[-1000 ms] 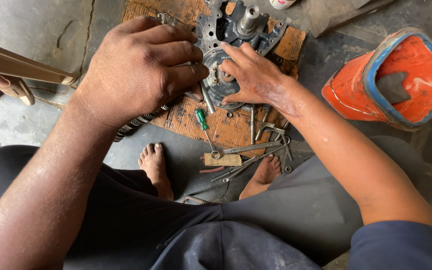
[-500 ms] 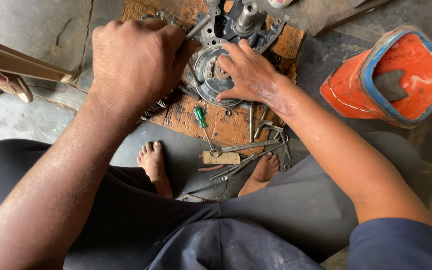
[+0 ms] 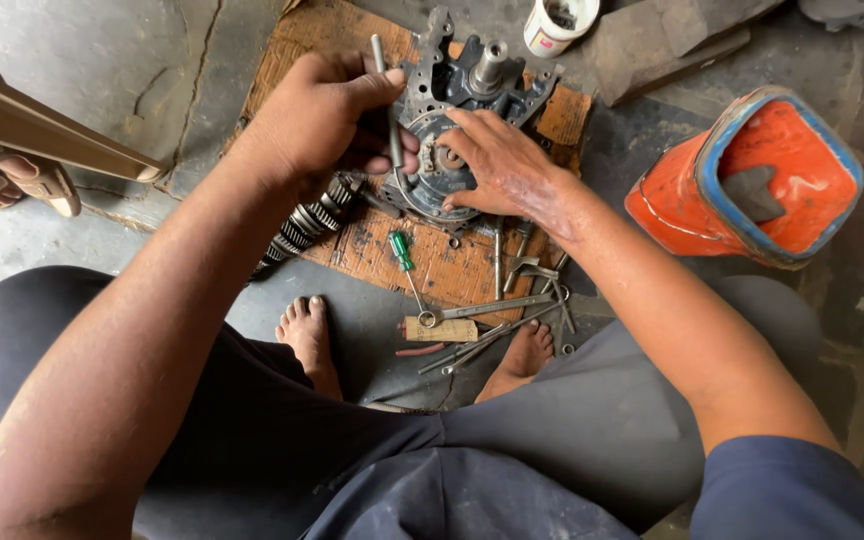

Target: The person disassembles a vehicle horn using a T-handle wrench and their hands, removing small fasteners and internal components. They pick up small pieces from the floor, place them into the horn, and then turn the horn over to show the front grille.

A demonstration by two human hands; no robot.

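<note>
My left hand grips a steel rod; right hand lies open, steadying the gear housing. Shaft gear out, left; reassembly looks unfinished.

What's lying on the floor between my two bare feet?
In the head view, between the left foot and right foot lie a small tan block and several loose wrenches.

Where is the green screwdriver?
The green screwdriver lies on the wooden board in the middle of the head view, just below the metal housing and the right hand.
</note>
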